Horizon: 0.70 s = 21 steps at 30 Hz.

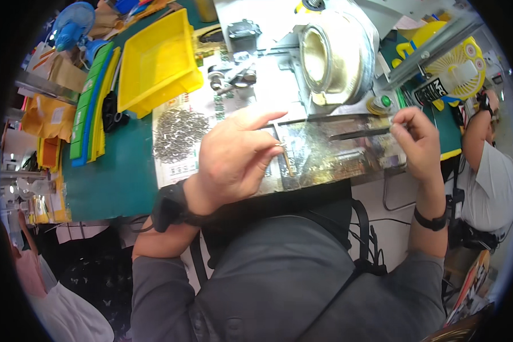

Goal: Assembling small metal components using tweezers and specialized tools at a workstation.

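Note:
My left hand (233,157) is closed in a pinch at the middle of the bench, above a worn, shiny work surface (310,145). Between its fingertips is a thin brass-coloured piece (288,161), slanting downward; its exact kind is too small to make out. To the right, my right hand (419,137) grips one end of slim dark tweezers (359,134). Their tapered tip points left toward my left hand, with a gap between. Left of my left hand lies a heap of small metal pins (179,134) on printed paper.
A yellow bin (162,62) stands beyond the pins, beside green, blue and yellow strips (94,102). A large pale reel (336,60) rises behind the work surface, near a green button (386,101). A yellow fan (467,71) and another person's arm (479,125) are at right.

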### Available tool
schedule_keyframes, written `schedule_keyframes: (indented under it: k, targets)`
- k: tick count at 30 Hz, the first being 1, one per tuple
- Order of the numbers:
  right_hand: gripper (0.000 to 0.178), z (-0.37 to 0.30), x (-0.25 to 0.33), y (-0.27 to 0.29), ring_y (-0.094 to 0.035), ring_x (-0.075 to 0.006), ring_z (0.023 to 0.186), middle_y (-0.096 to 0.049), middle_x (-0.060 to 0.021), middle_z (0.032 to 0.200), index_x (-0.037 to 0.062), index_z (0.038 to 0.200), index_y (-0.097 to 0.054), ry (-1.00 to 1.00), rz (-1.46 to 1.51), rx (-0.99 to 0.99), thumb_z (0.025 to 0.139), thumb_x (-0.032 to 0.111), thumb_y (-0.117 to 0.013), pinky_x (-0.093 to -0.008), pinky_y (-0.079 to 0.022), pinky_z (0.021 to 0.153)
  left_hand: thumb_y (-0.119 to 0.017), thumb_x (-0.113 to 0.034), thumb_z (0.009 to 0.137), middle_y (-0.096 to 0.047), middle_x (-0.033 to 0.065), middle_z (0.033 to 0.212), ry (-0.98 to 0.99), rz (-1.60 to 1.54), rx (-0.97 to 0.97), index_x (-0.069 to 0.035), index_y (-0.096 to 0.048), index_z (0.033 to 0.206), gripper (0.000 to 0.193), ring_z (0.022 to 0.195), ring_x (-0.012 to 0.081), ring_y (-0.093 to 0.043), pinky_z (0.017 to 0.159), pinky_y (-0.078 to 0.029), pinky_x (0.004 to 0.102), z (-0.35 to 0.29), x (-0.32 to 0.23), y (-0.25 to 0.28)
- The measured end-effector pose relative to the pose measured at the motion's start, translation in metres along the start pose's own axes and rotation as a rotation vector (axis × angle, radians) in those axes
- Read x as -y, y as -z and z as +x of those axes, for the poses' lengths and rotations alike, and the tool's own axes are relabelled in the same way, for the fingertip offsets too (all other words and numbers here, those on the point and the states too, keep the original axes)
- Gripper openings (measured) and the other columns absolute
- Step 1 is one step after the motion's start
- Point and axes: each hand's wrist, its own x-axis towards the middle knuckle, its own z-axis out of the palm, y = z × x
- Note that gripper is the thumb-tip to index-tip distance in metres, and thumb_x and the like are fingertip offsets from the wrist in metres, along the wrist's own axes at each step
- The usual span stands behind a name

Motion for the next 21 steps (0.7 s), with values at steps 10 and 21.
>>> schedule_keyframes:
  k: [10, 21]
  targets:
    - [0.018, -0.009, 0.063, -0.042, -0.062, -0.0128, 0.075, -0.068, -0.0101, 0.092, -0.0048, 0.104, -0.067, 0.269, 0.360, -0.144, 0.100, 0.011, -0.061, -0.0264, -0.050, 0.069, -0.076, -0.001, 0.080, -0.071, 0.0219, 0.117, -0.029, 0.040, 0.029, -0.005, -0.062, 0.096, 0.021, 0.093, 0.0365, -0.070, 0.076, -0.055, 0.0391, 0.001, -0.001, -0.008]
    - [0.034, 0.008, 0.076, -0.055, -0.062, -0.0231, 0.087, -0.066, -0.0175, 0.102, -0.0081, 0.109, -0.062, 0.520, 0.181, 0.050, 0.102, 0.025, -0.061, -0.0339, -0.050, 0.076, -0.076, -0.003, 0.078, -0.071, 0.0197, 0.117, -0.030, 0.087, 0.037, -0.004, -0.063, 0.089, 0.016, 0.095, 0.0374, -0.069, 0.077, -0.055, 0.0390, -0.001, -0.002, -0.006]
